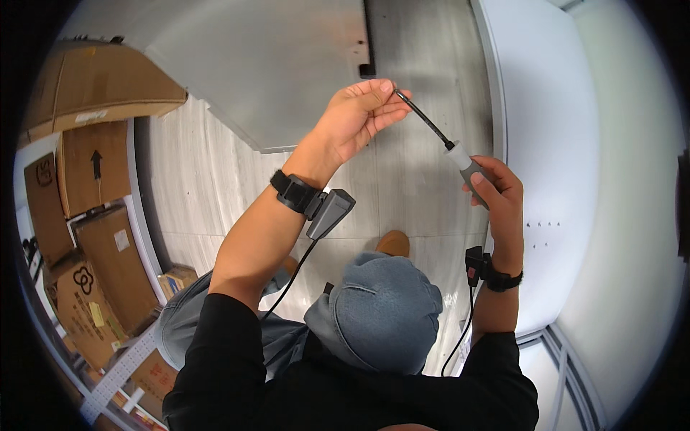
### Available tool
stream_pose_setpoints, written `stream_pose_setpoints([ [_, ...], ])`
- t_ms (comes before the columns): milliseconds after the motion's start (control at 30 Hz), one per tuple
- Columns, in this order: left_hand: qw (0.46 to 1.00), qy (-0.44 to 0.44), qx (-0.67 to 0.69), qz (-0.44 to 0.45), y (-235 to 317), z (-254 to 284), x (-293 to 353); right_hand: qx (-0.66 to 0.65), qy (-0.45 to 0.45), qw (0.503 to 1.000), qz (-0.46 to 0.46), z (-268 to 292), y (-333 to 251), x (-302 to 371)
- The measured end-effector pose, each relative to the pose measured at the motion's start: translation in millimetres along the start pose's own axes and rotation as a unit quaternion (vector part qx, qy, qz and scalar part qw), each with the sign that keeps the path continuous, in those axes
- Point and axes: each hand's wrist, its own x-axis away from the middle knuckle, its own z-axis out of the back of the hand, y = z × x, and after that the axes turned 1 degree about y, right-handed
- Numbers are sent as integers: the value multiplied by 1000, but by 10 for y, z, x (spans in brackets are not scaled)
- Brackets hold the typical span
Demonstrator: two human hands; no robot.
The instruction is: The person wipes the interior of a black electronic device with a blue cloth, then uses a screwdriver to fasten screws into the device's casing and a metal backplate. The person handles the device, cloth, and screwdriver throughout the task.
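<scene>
My right hand [499,185] is wrapped round the grey handle of a screwdriver [458,154]. The tool's long black shaft slants up and to the left, toward my other hand. At its tip, the thumb and forefinger of my left hand [365,115] are pinched together, with the other fingers loosely curled behind the tip. Whether the pinch holds a small part or only the tip is too small to make out. Both hands are raised in front of me, above the floor.
A large grey metal panel [273,72] stands ahead of my left hand. To the left, cardboard boxes [118,251] fill a shelf rack with a perforated post [118,375]. A white surface [546,158] with small holes runs along the right. Wood-look flooring [194,172] lies below.
</scene>
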Motion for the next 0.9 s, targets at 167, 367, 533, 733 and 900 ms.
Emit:
stream_pose_setpoints([
  [167, 997, 44, -52, -39, 376, 82, 337, 129, -35, 989, 71, -220, -498, -58],
  [367, 995, 57, -22, -77, 797, -26, 560, 201, -70, 970, 119, -359, -1192, -155],
  [533, 991, 42, -23, -121, 1325, -227, 671, 134, -106, 982, 74, -481, -1816, -135],
  [733, 986, 31, -19, -162, 1747, -569, 681, 31, -74, 992, 95, -794, -1975, 163],
  [900, 994, -30, 3, -108, 1745, -741, 536, -99, 30, 993, 63, -1185, -1824, 475],
])
